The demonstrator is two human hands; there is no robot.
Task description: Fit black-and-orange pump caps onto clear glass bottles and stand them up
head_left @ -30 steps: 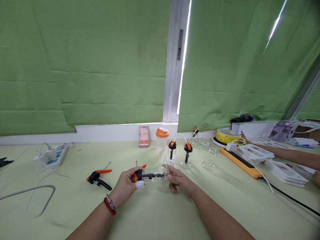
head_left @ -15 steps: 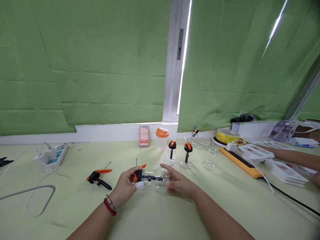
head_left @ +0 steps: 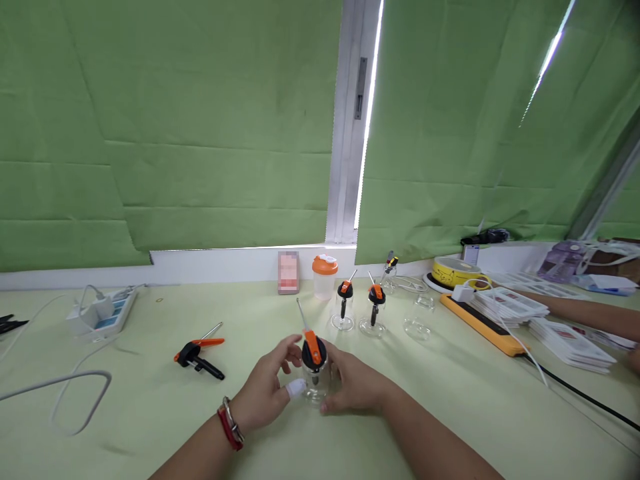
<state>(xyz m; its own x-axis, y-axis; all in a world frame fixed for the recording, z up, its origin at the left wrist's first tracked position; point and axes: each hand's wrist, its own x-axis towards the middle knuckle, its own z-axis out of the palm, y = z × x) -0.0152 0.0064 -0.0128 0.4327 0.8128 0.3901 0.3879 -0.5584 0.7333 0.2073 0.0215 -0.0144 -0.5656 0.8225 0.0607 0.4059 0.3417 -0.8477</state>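
Note:
A clear bottle [head_left: 317, 395] stands upright on the table, topped by a black cap with an orange lever [head_left: 313, 347] and a thin metal spout. Around its right side curl the fingers of my right hand [head_left: 357, 380]. My left hand [head_left: 270, 383] is at the bottle's left with fingers apart; its thumb wears a white wrap, and whether the thumb touches the glass I cannot tell. Off to the left lies a loose black and orange pump top [head_left: 197, 357]. Two similar capped bottles, one here [head_left: 343, 313] and one beside it [head_left: 375, 313], stand behind.
An uncapped clear bottle [head_left: 418, 323] is farther right. An orange-lidded cup [head_left: 325, 277] and a pink box [head_left: 288, 273] stand by the wall. At right are an orange power strip [head_left: 483, 325], stacked white cards [head_left: 573, 343] and another person's arm [head_left: 590, 313]. Cables run across the left.
The bottle has gone from lying sideways between both hands to upright on the table. My left hand has let go of its cap, while my right hand has moved to its side.

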